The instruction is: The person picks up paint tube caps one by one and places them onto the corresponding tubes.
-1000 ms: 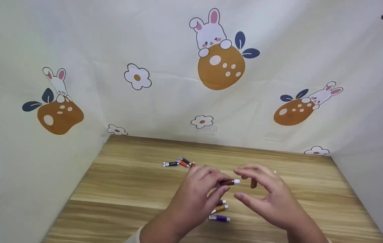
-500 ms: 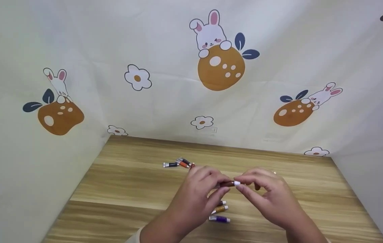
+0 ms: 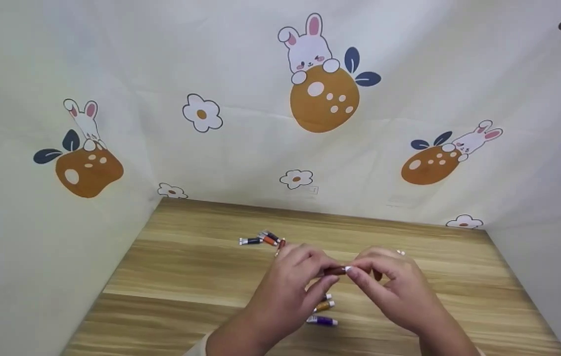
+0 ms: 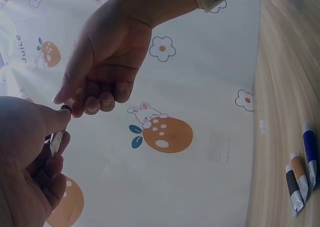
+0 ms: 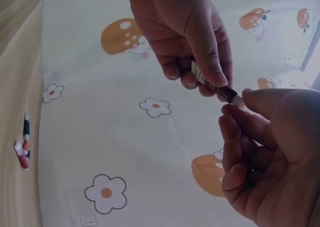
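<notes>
Between thumb and fingers, my left hand (image 3: 285, 284) grips a small brown paint tube (image 3: 335, 271), held above the table with its capped end toward the right. My right hand (image 3: 394, 287) pinches the tube's white cap (image 5: 238, 103) between thumb and forefinger. The right wrist view shows the tube's dark body (image 5: 227, 93) and pale label, partly covered by the left thumb. Below the hands lie a purple tube (image 3: 323, 321), an ochre tube (image 3: 325, 306) and a dark tube (image 4: 292, 179), side by side in the left wrist view.
Toward the back left of the wooden table (image 3: 186, 267) several more tubes lie grouped, among them an orange tube (image 3: 269, 240) and a red tube (image 5: 21, 156). A small white object (image 3: 400, 252) sits behind the right hand. Printed cloth (image 3: 241, 158) stands around the table.
My right hand, apart from the tube with thumb and fingers spread at first, has closed onto the white cap and still pinches it. The left hand stays almost in place with the tube.
</notes>
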`<control>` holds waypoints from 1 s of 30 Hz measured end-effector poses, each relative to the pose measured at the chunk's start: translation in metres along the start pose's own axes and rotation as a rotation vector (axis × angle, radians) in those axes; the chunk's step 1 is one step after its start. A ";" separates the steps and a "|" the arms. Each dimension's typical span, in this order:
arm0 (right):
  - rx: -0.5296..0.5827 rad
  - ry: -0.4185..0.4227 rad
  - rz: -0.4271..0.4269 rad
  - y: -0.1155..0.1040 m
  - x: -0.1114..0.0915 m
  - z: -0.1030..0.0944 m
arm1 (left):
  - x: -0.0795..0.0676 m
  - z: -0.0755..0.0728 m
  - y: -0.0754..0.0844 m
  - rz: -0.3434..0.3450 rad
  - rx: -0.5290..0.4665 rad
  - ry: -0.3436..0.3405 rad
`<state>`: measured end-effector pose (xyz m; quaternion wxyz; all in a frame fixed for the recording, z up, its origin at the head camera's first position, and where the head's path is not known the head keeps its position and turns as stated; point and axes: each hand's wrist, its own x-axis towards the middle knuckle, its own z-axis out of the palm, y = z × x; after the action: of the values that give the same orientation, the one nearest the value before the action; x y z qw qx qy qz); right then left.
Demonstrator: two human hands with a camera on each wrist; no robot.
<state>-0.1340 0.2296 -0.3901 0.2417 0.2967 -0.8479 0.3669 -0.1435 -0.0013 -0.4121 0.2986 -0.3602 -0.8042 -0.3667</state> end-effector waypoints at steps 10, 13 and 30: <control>0.031 0.019 -0.113 0.003 0.000 0.000 | 0.001 0.001 -0.002 -0.026 -0.006 0.006; 0.004 0.033 -0.112 0.003 0.000 0.001 | 0.001 0.000 -0.001 -0.036 -0.015 0.007; -0.110 0.005 -0.066 0.001 0.000 0.003 | 0.000 0.003 -0.003 -0.014 -0.006 0.003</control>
<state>-0.1356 0.2281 -0.3921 0.2715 0.3101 -0.8559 0.3124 -0.1465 -0.0004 -0.4145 0.2962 -0.3548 -0.8050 -0.3720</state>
